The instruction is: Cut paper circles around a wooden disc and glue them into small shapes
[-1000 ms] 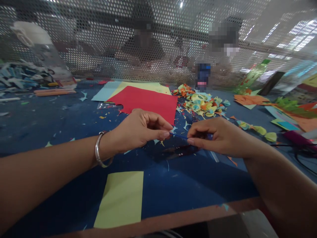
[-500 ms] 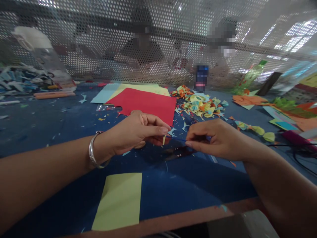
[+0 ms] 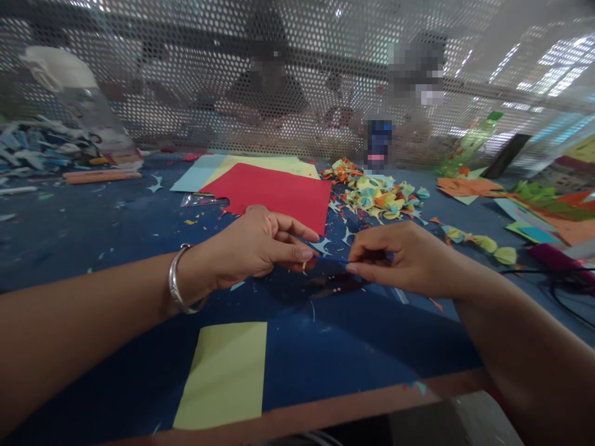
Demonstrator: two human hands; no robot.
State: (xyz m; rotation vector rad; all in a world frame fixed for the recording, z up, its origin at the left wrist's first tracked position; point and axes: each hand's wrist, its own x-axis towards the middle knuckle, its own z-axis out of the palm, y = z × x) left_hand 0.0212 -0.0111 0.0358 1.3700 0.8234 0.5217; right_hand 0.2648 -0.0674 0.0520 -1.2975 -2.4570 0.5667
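Observation:
A thin blue strand (image 3: 335, 260) runs level between my two hands, low over the blue table. Thumb and fingers of my left hand (image 3: 263, 244), which wears a silver bangle (image 3: 174, 282), pinch its left end. Just under that thumb shows the tip of a small pale yellow piece (image 3: 305, 266); the rest of it is hidden by the fingers. My right hand (image 3: 402, 257) is closed, with the strand's other end between thumb and forefinger. A yellow paper sheet (image 3: 225, 375) lies near the table's front edge, below my left hand.
Behind my hands lie red paper (image 3: 279, 195) and a heap of folded paper pieces (image 3: 383, 195). A white-capped bottle (image 3: 88, 105) stands at left, a green-capped bottle (image 3: 471, 145) at right. Paper scraps litter the table, and a perforated metal screen (image 3: 186, 74) closes off the back.
The small yellow piece now shows less below my left thumb, and that thumb has shifted slightly down over it. My right hand stays nearly in place.

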